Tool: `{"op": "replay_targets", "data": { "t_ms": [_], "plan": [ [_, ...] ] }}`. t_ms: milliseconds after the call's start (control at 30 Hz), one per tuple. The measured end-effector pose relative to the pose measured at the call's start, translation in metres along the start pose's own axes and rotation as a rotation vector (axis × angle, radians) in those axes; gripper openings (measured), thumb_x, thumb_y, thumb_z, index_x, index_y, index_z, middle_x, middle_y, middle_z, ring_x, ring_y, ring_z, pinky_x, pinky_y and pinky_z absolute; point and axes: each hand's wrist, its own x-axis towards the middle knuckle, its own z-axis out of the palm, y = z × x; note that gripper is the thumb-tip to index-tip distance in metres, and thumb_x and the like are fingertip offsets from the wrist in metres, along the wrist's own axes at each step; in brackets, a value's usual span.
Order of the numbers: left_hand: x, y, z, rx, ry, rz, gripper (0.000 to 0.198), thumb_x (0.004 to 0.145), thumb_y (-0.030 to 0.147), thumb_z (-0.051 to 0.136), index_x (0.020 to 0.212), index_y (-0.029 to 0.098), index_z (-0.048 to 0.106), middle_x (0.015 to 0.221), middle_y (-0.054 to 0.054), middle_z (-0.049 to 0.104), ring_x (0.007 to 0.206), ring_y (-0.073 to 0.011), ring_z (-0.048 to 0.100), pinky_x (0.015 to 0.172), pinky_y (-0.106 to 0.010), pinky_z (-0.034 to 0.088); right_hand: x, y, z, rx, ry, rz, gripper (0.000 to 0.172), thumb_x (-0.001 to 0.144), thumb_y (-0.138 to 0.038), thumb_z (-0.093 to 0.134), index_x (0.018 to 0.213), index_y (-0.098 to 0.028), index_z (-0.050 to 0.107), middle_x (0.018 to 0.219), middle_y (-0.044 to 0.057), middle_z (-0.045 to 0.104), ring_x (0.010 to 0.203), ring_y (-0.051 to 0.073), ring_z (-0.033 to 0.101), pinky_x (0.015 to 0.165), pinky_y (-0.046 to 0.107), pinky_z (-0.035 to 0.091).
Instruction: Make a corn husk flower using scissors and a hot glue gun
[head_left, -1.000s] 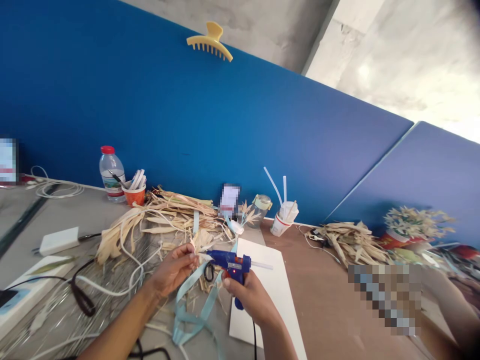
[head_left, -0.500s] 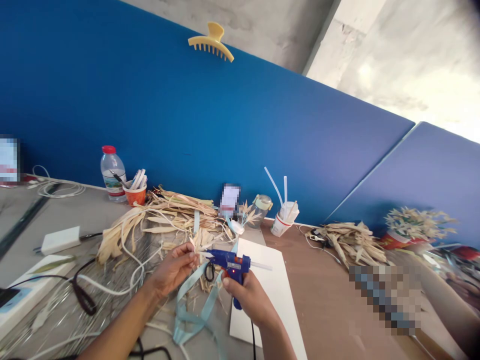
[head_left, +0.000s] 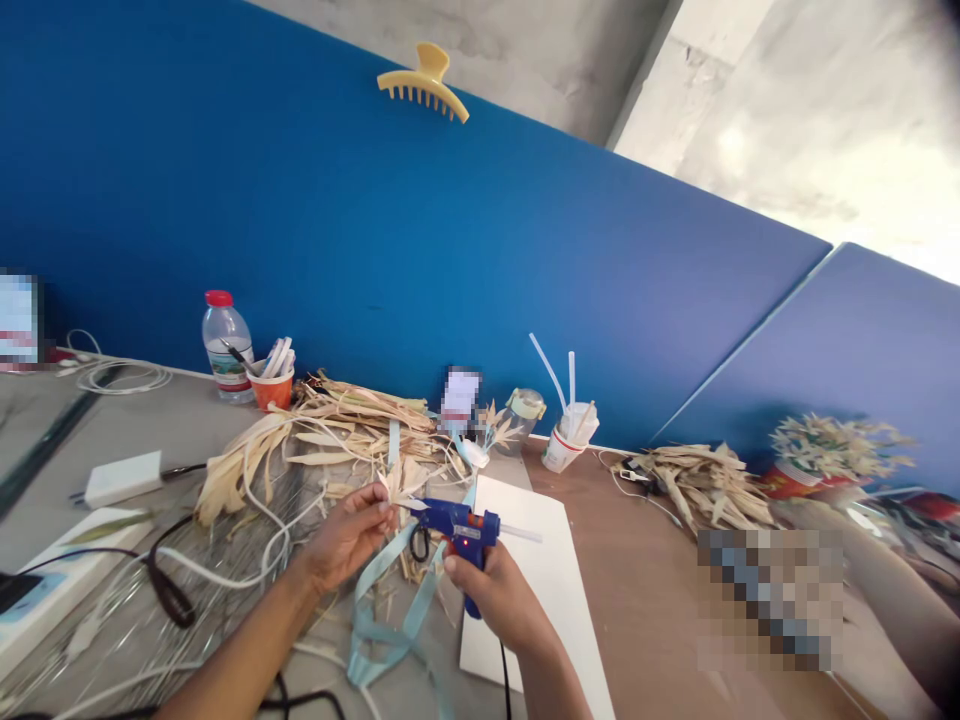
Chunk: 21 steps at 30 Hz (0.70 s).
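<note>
Glue gun (head_left: pixel 471 546), blue plastic, in the clasp of the right hand (head_left: pixel 496 592); papery husk (head_left: pixel 394 491) between fingertips of the left hand (head_left: pixel 351 532).

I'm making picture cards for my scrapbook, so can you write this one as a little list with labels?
Left hand: pinching something small and pale, hard to make out
Right hand: gripping a blue glue gun
Nozzle: pointing toward the left hand
Red light: showing on the gun
Loose ribbon: light blue
Bottle cap: red
Claw clip: yellow, on the blue partition
</note>
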Motion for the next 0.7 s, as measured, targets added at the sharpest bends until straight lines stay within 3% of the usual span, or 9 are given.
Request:
{"op": "replay_targets", "data": {
  "t_ms": [700],
  "plan": [
    [-0.0006,0.001,0.0023,-0.037,0.033,-0.011,0.017,0.063,0.007,0.075,0.071,0.014,0.061,0.06,0.001,0.058,0.055,-0.0065,0.05,0.055,-0.017,0.041,0.0011,0.0008,0.002,0.011,0.004,-0.006,0.016,0.074,-0.031,0.059,0.074,-0.017,0.053,0.062,-0.004,0.041,0.058,0.01,0.034,0.057,0.023,0.033]
  ]
}}
